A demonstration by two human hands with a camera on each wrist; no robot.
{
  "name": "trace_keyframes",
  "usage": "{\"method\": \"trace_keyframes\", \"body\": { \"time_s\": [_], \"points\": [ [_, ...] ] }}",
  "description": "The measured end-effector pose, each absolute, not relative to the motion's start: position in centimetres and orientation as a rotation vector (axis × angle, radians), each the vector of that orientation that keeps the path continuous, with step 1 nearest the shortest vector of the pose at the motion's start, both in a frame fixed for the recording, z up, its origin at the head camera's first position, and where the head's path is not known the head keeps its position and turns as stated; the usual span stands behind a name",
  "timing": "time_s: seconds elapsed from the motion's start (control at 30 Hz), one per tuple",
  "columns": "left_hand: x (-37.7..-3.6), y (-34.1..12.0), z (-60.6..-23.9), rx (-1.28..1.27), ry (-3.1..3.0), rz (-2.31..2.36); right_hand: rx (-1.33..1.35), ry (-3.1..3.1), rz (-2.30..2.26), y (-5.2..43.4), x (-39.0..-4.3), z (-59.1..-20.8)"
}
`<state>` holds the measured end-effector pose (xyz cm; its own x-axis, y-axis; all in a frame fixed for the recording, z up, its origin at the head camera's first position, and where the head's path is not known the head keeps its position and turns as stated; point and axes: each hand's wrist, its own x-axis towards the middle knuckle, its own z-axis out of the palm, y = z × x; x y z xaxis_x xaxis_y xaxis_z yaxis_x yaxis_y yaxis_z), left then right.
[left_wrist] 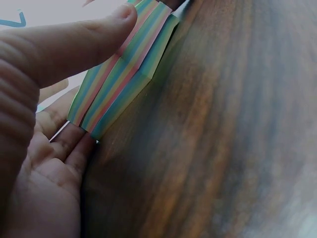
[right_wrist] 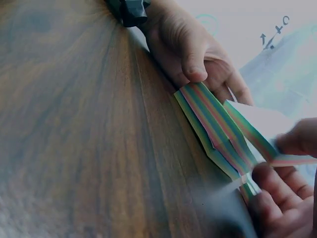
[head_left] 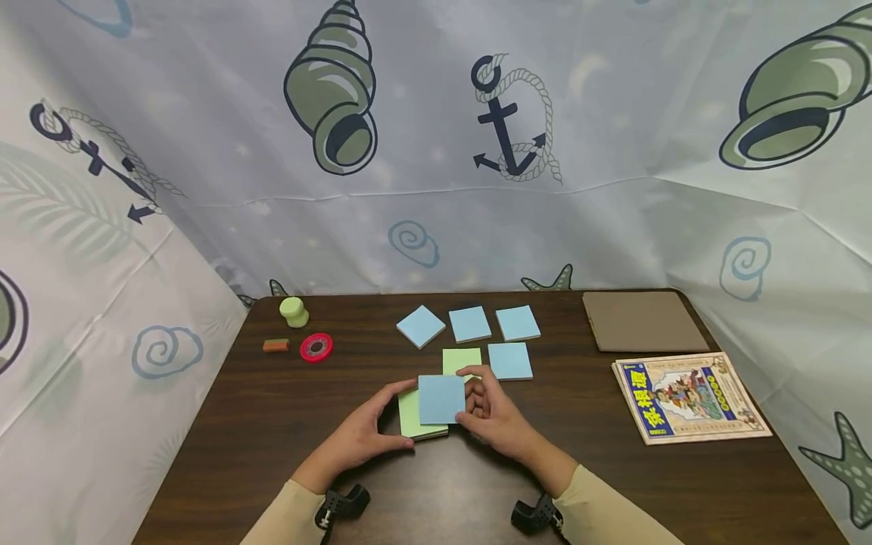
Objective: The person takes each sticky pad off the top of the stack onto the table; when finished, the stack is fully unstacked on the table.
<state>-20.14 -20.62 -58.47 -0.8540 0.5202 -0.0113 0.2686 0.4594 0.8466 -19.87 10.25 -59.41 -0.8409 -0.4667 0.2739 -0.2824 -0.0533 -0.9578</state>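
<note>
Pad of sticky notes point(head_left: 424, 415): lies flat on the tabletop point(head_left: 272, 424) near the front edge, between the two hands; green top sheet in the head view, striped multicoloured edges in both wrist views point(left_wrist: 119, 74) point(right_wrist: 213, 124); the stack is skewed, upper part offset from the lower.

Blue sheet point(head_left: 441, 399): sits over the pad's right part, tilted up slightly on its right side, where the right hand has it; partly peeled, one edge apparently still on the pad.

Left hand point(head_left: 364, 433): at the pad's left edge; thumb on top point(left_wrist: 99, 34), fingers curled against the near edge point(left_wrist: 74, 148); it grips and steadies the pad.

Right hand point(head_left: 492, 415): at the pad's right edge; fingers point(right_wrist: 277, 198) and thumb pinch the lifted blue sheet and a thin slice of the stack; this hand is the nearer to the loose sheet, which lies directly left of its fingertips.

Loose sheets: four blue squares point(head_left: 470, 324) and one green square point(head_left: 462, 359) set out flat just beyond the pad, towards the tabletop's middle.

Other items: green cylinder point(head_left: 294, 311), red disc point(head_left: 316, 347) and small brown block point(head_left: 275, 345) at far left; brown board point(head_left: 643, 321) and picture book point(head_left: 689, 398) at right, well apart from the hands; printed cloth backdrop point(head_left: 613, 151) behind.
</note>
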Motion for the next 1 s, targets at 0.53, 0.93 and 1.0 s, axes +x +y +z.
{"method": "trace_keyframes", "body": {
  "time_s": [0.53,0.93,1.0],
  "points": [
    [-20.0,-20.6,-58.5,0.713,2.433,1.355,-0.573,2.299,-2.203,14.0,-22.3,-57.6],
    [-19.9,-20.6,-58.5,0.718,2.457,1.338,-0.046,2.864,-1.730,19.2,-24.2,-55.0],
    [-19.9,-20.7,-58.5,0.715,2.452,1.345,0.013,2.931,-1.634,19.8,-24.5,-54.9]
  ]
}}
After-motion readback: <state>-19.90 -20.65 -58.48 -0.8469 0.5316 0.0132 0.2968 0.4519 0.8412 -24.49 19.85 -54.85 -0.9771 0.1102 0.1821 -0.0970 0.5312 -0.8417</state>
